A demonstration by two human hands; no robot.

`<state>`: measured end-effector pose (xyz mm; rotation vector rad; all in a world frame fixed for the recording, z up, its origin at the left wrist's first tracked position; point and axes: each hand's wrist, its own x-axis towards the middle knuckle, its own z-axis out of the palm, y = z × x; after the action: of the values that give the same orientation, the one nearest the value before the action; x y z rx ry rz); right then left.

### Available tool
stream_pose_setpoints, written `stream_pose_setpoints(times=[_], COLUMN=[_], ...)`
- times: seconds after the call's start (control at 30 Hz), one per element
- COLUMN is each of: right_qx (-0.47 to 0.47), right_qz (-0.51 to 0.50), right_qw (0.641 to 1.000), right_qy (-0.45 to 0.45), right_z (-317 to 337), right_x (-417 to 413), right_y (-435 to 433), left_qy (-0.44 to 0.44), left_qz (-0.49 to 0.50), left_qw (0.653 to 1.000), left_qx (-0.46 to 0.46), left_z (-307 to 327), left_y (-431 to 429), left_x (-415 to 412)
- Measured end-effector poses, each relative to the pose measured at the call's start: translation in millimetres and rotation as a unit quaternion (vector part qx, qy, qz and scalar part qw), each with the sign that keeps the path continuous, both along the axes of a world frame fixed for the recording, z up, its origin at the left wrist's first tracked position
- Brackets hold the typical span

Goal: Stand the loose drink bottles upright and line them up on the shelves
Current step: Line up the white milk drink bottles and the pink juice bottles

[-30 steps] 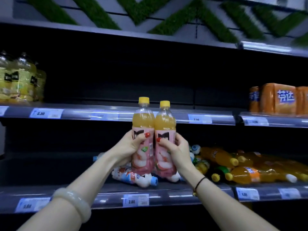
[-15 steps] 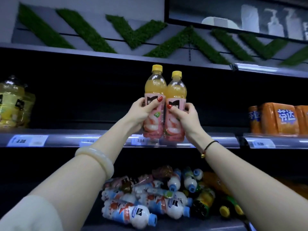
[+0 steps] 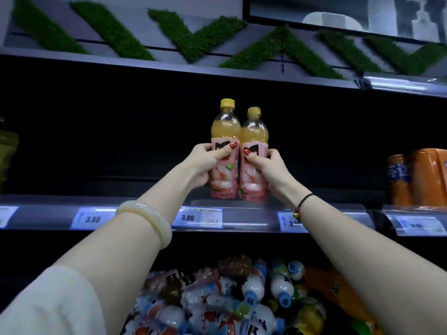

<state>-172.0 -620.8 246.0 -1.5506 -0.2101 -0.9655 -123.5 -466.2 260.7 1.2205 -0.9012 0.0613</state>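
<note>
Standing upright, 2 yellow-capped, pink-labelled juice bottles (image 3: pixel 225 151) touch.

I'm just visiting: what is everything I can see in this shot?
Juice bottles: two, yellow with pink labels, upright side by side at the middle shelf.
Loose bottles: a heap, mixed colours, below that shelf.
Orange pack: one seen, far right, middle shelf.
Price tags: five, white and blue, along its front edge.
Turf strips: green zigzag, above.
Bangle: white, left wrist.
Cord bracelet: black, right wrist.
Left hand, right hand: each grips one juice bottle.
</note>
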Motion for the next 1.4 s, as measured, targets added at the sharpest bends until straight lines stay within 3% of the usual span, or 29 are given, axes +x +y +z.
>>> stream_pose_setpoints(times=[0.2,0.5,0.63,0.73,0.8,0.87,1.0,1.17,1.3,1.4], right_qx=[-0.012,0.006,-0.007,-0.088,-0.136,-0.15,-0.16,-0.229,-0.314,-0.358], right_qz=[0.039,0.086,0.044,-0.081,-0.202,-0.272,-0.268,-0.263,-0.28,-0.26], right_qw=[0.996,0.989,0.995,0.989,0.969,0.95,0.933,0.904,0.879,0.896], right_qy=[0.076,0.119,0.093,0.086,0.05,-0.021,-0.177,-0.249,-0.224,-0.052], right_z=[-1.8,-2.6,-5.4,-7.3,-9.0,-15.2,-48.7,-132.3,-183.9,-220.3], right_x=[15.3,34.0,39.7,33.7,23.5,7.8,-19.4,-37.6,-38.0,-30.2], right_y=[-7.6,5.5,2.8,2.9,3.9,9.6,31.6,49.1,41.4,25.3], left_qy=[0.057,0.062,0.063,0.014,-0.052,-0.145,-0.231,-0.266,-0.245,-0.205], left_qz=[0.04,0.125,0.125,0.165,0.244,0.293,0.245,0.2,0.217,0.243], left_qw=[0.997,0.99,0.99,0.986,0.968,0.944,0.929,0.937,0.942,0.947], left_qx=[0.016,-0.009,0.003,0.034,0.028,-0.047,-0.156,-0.106,-0.082,0.046], left_z=[-6.3,-10.7,-17.5,-18.4,-19.6,-25.7,-57.2,-147.2,-192.9,-219.5], left_y=[-6.9,-5.4,-6.6,-0.3,3.6,7.2,10.1,-2.5,-6.9,-10.2], left_x=[22.5,32.2,34.2,28.3,19.5,-1.8,-41.7,-61.5,-51.0,-28.2])
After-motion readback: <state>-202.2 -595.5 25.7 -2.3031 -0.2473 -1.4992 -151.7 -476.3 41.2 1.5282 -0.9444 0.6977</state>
